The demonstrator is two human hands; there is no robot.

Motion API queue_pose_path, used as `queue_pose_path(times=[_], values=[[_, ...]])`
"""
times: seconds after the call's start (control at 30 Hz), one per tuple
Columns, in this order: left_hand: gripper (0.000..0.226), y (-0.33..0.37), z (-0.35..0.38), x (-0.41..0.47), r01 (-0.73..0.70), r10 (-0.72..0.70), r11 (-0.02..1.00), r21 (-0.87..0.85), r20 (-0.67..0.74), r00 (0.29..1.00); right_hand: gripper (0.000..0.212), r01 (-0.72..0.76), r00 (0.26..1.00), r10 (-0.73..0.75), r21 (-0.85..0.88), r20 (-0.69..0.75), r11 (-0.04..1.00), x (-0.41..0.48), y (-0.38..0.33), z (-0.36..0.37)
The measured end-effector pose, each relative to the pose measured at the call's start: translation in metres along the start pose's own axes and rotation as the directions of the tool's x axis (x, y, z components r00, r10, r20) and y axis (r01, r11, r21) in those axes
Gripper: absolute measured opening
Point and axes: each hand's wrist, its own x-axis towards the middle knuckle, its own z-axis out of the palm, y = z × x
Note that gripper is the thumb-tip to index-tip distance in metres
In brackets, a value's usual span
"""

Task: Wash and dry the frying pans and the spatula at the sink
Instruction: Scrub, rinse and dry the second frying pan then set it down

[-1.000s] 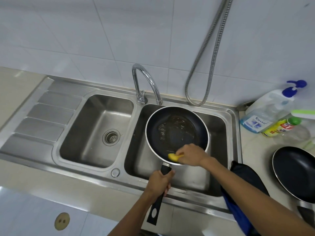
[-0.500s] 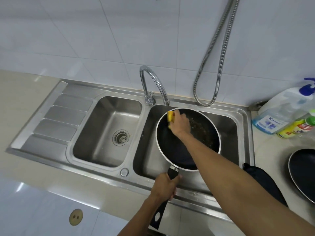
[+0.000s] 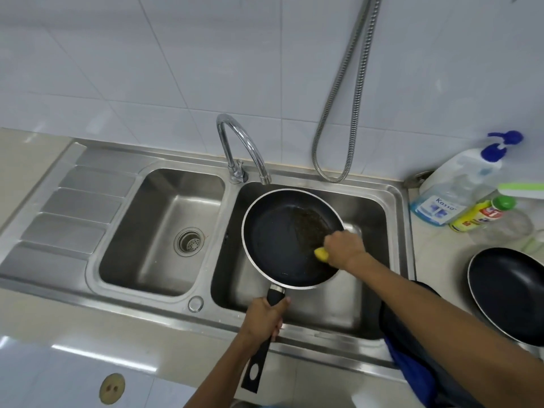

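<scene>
A black frying pan (image 3: 273,240) with a silver rim hangs over the right sink basin (image 3: 368,207), brown residue on its right half. My left hand (image 3: 263,318) grips its black handle near the pan. My right hand (image 3: 343,248) holds a yellow sponge (image 3: 321,254) against the pan's right inner side. A second black frying pan (image 3: 509,293) lies on the counter at the right edge. No spatula is in view.
The left basin (image 3: 141,245) has a drain, with a ribbed drainboard (image 3: 73,213) further left. A chrome tap (image 3: 238,145) arches over the divider; a metal hose (image 3: 347,113) hangs on the tiled wall. Soap bottles (image 3: 459,187) stand at the right. A blue cloth (image 3: 409,348) drapes over the sink's front right rim.
My right hand with the sponge has swept from the pan's far left rim to its near right side. My left hand keeps its grip on the handle.
</scene>
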Motion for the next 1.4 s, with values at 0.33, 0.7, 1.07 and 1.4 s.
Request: queue_pose_path(times=[0.33, 0.7, 1.07, 1.4], values=[[0.043, 0.021, 0.014, -0.014, -0.037, 0.036, 0.999, 0.017, 0.055, 0.998, 0.035, -0.068, 0.929, 0.19, 0.357, -0.318, 0.932, 0.08, -0.011, -0.042], [0.039, 0.032, 0.008, -0.002, -0.015, 0.016, 0.999, -0.045, 0.023, 1.0, 0.023, 0.42, 0.907, -0.394, 0.393, -0.148, 0.818, 0.025, -0.088, -0.053], [0.048, 0.009, 0.004, -0.007, 0.039, -0.037, 0.994, -0.102, 0.023, 0.999, 0.04, -0.007, 1.0, 0.008, 0.056, -0.006, 0.998, 0.015, 0.001, -0.004], [0.046, 0.011, 0.006, -0.022, 0.016, -0.014, 0.999, -0.041, 0.05, 0.999, 0.047, -0.147, 0.896, 0.338, 0.525, -0.289, 0.838, 0.08, 0.006, -0.039]])
